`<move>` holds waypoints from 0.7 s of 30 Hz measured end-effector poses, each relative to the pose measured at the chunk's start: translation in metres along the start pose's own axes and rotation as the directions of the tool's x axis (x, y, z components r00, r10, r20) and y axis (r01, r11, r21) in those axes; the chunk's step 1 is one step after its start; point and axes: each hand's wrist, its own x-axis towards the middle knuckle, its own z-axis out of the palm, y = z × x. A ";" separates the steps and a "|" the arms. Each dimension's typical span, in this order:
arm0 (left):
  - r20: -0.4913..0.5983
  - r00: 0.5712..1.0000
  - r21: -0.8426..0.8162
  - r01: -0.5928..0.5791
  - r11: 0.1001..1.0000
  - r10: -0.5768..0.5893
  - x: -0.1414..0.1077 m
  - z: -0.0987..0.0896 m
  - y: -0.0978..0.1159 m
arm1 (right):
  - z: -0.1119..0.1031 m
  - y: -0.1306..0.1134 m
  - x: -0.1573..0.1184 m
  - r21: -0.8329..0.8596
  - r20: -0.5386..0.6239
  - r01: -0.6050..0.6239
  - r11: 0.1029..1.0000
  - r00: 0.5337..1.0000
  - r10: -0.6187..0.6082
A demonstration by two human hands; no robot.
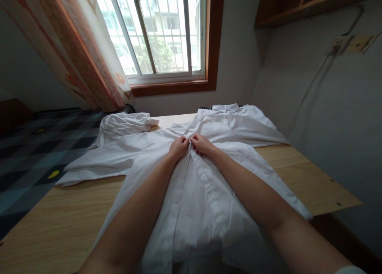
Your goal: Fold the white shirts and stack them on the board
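A white button-up shirt (152, 150) lies spread face up, its sleeves stretched out to both sides. Below the hands its front edges hang apart, with buttons showing along the left-hand edge. My left hand (179, 147) pinches the front edge near the upper chest. Right beside it, my right hand (201, 143) is closed on the opposite edge, and the fingertips of both hands meet at the placket. Whether a button sits between the fingers is too small to tell.
The shirt rests on a light wooden board (301, 174). A crumpled white garment (123, 124) lies at the back left, and another white collared garment (253, 114) at the back right. A checkered bedspread (26, 158) is on the left. A window (161, 35) and curtain (74, 47) stand behind.
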 end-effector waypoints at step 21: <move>0.046 0.997 -0.133 -0.048 0.990 0.054 0.000 -0.002 -0.007 | -0.004 -0.007 -0.006 0.167 0.051 -0.043 0.985 0.998 0.035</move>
